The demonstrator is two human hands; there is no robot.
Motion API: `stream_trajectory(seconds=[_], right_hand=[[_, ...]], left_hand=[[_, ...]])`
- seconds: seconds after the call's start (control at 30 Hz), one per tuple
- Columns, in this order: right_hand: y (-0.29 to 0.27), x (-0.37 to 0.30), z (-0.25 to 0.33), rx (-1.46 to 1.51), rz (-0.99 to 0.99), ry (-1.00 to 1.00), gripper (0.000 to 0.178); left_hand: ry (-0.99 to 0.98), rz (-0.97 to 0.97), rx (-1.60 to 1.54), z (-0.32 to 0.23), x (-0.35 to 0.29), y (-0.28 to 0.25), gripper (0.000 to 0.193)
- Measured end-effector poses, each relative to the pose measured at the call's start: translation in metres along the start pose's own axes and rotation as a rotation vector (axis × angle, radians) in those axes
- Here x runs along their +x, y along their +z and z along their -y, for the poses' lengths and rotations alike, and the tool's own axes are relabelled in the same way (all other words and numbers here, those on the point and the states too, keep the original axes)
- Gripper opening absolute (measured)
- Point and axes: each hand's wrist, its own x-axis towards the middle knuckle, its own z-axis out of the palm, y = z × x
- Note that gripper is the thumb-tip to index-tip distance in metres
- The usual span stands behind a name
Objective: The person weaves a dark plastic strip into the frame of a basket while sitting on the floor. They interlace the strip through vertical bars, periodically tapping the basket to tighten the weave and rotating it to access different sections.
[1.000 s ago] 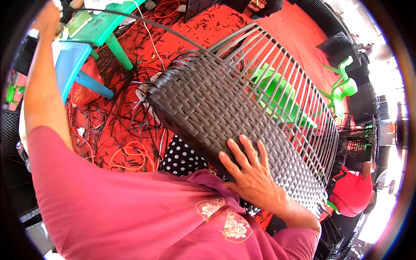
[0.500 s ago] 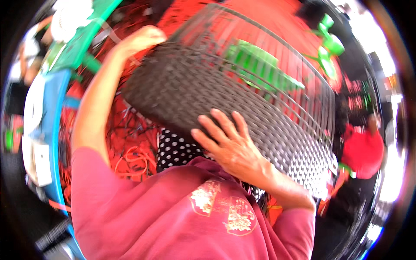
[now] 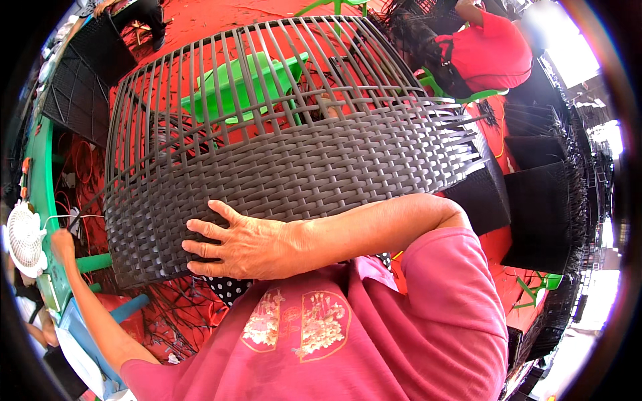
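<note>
A large dark brown woven panel point(image 3: 301, 164) stretches across in front of me, tightly woven in its lower part. Bare parallel strips run through its upper part, and loose strip ends stick out at the right. Fingers spread, my right hand point(image 3: 244, 240) lies flat on the woven face near its lower left edge. My left hand point(image 3: 63, 247) is out beyond the panel's left side, by a green table edge, with its fingers closed. What those fingers hold, if anything, is too small to make out.
Behind the panel stands a green plastic chair point(image 3: 244, 87). Another person in red point(image 3: 485, 50) sits at the upper right. A white fan point(image 3: 27, 237) is by the green table point(image 3: 45, 180). Dark woven pieces point(image 3: 542, 200) stand at right; strip scraps litter the red floor point(image 3: 180, 321).
The panel has turned, its left end coming down toward me. My left hand has moved from the panel's upper left edge out to the left. My right hand has shifted left along the weave.
</note>
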Motion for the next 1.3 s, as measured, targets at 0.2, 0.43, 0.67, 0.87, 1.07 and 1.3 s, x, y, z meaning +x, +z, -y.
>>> stream_trajectory(seconds=[0.2,0.43,0.67,0.87,1.07,1.3], right_hand=[[-0.001,-0.004,0.001,-0.024,-0.008,0.001,0.055],[0.005,-0.005,0.000,-0.023,-0.009,-0.027,0.055],[-0.002,-0.006,0.001,-0.007,-0.029,-0.007,0.051],[-0.012,-0.001,-0.014,0.118,-0.265,0.193,0.062],[-0.125,-0.147,-0.214,-0.552,-0.333,1.211,0.044],[-0.086,-0.286,-0.286,0.138,-0.387,1.624,0.068]], left_hand=[[-0.245,-0.053,0.134,0.095,-0.030,0.035,0.043],[-0.266,-0.246,0.267,0.158,-0.079,-0.031,0.039],[-0.026,-0.603,0.513,0.094,-0.109,-0.174,0.036],[0.146,-0.252,-0.617,0.016,-0.122,-0.099,0.057],[0.168,0.495,-1.522,-0.166,-0.306,-0.157,0.063],[0.052,0.551,-1.430,-0.169,-0.296,-0.163,0.060]])
